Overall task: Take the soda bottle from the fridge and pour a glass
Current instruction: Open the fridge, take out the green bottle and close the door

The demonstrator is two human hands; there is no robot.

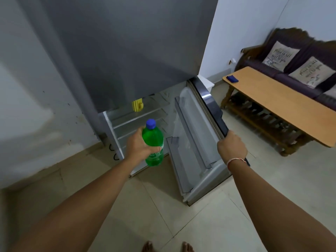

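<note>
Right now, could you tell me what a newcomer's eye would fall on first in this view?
The bright green soda bottle with its blue cap, gripped in the left hand in front of the open fridge, stands out first. Next comes the right hand holding the edge of the open fridge door. A small yellow object sits on a shelf inside, and a wooden table stands to the right.

My left hand (140, 144) covers middle of soda bottle (153, 140); label mostly hidden, unreadable. My right hand (232, 145) hides part of fridge door (196, 135) edge. Fridge (127, 51) top cut off by frame. Yellow item (137, 105) on shelf too small to identify. Cushion (281, 56) print blurred. My toes (148, 246) cut at bottom edge.
</note>
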